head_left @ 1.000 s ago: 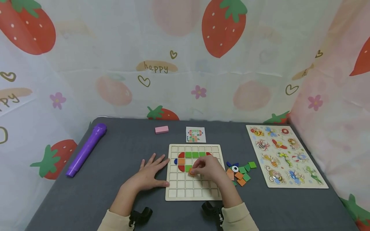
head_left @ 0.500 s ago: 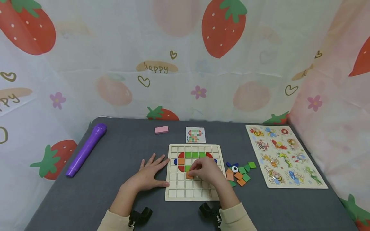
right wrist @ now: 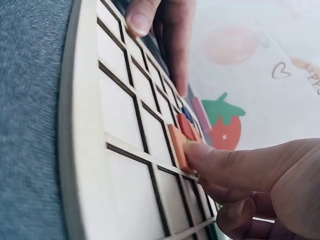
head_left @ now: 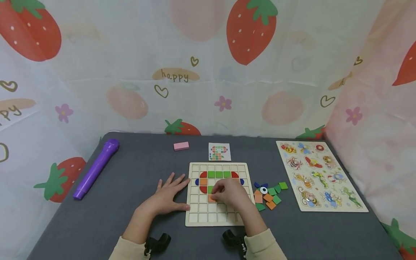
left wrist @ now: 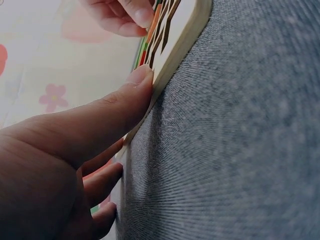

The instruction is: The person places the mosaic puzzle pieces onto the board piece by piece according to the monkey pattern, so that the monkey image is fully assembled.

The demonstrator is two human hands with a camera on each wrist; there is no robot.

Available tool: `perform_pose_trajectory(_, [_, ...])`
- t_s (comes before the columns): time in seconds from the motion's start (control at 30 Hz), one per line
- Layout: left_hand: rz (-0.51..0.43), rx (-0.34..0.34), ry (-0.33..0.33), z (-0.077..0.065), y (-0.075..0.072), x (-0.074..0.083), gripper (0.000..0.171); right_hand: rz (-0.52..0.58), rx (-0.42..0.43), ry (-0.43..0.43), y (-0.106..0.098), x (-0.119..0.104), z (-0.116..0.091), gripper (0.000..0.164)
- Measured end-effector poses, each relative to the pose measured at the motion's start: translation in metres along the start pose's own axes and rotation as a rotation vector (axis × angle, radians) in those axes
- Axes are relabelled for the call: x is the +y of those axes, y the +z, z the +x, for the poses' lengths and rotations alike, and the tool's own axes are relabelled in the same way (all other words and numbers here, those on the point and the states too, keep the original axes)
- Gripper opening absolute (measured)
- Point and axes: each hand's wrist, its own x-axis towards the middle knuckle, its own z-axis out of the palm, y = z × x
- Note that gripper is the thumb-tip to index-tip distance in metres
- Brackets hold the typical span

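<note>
A wooden grid board (head_left: 203, 217) lies on the table, its upper cells partly filled with red, green, orange and blue tiles. My left hand (head_left: 167, 198) rests spread at the board's left edge; in the left wrist view its thumb (left wrist: 120, 105) touches the rim. Over the middle of the grid, my right hand (head_left: 232, 194) has its thumb (right wrist: 220, 157) against an orange square tile (right wrist: 178, 145) at a cell below the red and green tiles. The index fingertip's contact with this tile is hidden. Some of the board's right side lies beneath the right hand.
Loose green, orange and blue tiles (head_left: 268, 198) and a round eye piece lie right of the board. Behind it are a pattern card (head_left: 219, 151) and a pink block (head_left: 181, 146). A purple microphone (head_left: 96, 169) lies left, an insect puzzle board (head_left: 321, 176) right.
My right hand has moved slightly left and down with the orange tile, which now lies flatter at its cell. My left hand has stayed in place.
</note>
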Motion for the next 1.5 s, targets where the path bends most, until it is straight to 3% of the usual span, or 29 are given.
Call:
perform_pose_trajectory(0.23, [-0.007,0.006,0.004,-0.001,-0.001,0.000,0.097,0.025,0.052,0.018,-0.018,0.007,-0.002,0.006])
perform_pose_trajectory(0.6, [-0.032,0.011,0.016,-0.003,0.000,-0.001,0.096,0.073,0.103,0.109,-0.063,0.035,-0.021,0.018])
perform_pose_trajectory(0.8, [-0.035,0.013,0.017,-0.002,0.001,-0.003,0.097,0.034,0.125,0.177,-0.079,0.053,-0.034,0.018])
perform_pose_trajectory(1.0, [-0.029,0.016,-0.019,-0.008,0.002,-0.007,0.097,-0.022,0.090,0.174,-0.086,0.066,-0.045,0.017])
perform_pose_trajectory(1.5, [-0.022,0.006,0.020,-0.001,0.000,-0.001,0.096,-0.036,0.117,0.181,-0.083,0.085,-0.058,0.017])
